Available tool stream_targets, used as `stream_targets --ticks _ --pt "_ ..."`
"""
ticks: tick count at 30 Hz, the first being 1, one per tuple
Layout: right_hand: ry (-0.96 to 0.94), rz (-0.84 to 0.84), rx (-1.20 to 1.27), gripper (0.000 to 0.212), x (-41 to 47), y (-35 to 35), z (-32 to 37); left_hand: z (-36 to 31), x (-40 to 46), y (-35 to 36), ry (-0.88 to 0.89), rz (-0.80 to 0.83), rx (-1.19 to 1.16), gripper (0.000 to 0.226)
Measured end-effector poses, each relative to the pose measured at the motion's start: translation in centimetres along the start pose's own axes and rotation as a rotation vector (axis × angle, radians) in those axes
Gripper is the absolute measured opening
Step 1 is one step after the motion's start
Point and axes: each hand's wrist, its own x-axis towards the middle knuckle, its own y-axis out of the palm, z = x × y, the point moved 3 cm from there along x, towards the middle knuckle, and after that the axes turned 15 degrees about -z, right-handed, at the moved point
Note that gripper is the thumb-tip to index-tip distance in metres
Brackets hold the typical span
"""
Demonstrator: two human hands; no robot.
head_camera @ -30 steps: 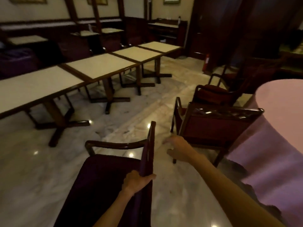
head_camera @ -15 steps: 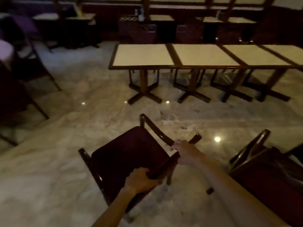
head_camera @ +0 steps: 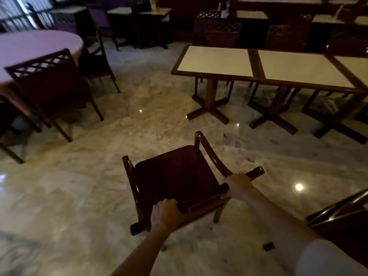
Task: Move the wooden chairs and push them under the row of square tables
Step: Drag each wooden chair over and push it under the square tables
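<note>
Head view: left hand (head_camera: 166,214) and right hand (head_camera: 240,186) are each keeping a clenched grip on the dark wooden armchair (head_camera: 177,182), on marble floor well apart from the row of square cream-topped surfaces (head_camera: 262,66), not yet tucked.

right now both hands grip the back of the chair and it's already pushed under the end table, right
Not quite. Both the left hand and the right hand do grip the back of the chair, but the head view shows it out on open floor, well short of the end table, not pushed under it.
</note>
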Motion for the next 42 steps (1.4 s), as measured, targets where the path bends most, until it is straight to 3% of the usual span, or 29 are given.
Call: stream_targets --ticks 9,13,26,33,38,42 --pt "0.061 -0.061 -0.045 0.031 -2.2 -0.2 1.5 1.6 0.2 0.4 0.046 -0.010 -0.036 0.072" --pt "0.128 -0.068 -0.029 0.038 -3.8 0.5 3.1 3.2 0.6 0.2 0.088 0.003 -0.044 0.078" --pt "0.338 -0.163 0.025 0.046 -8.0 2.2 9.0 7.8 4.2 -1.2 0.374 0.090 -0.050 0.073" --pt "0.346 -0.133 0.260 0.074 -7.5 2.8 8.6 8.6 6.8 -1.5 0.488 0.071 -0.051 0.087" --pt "0.512 -0.340 0.243 0.060 -5.3 3.8 9.1 9.1 8.5 -1.2 0.478 0.049 -0.039 0.093" --pt "0.520 -0.344 0.220 0.055 -4.0 4.2 8.9 9.1 9.5 -1.6 0.458 -0.003 -0.024 0.079"
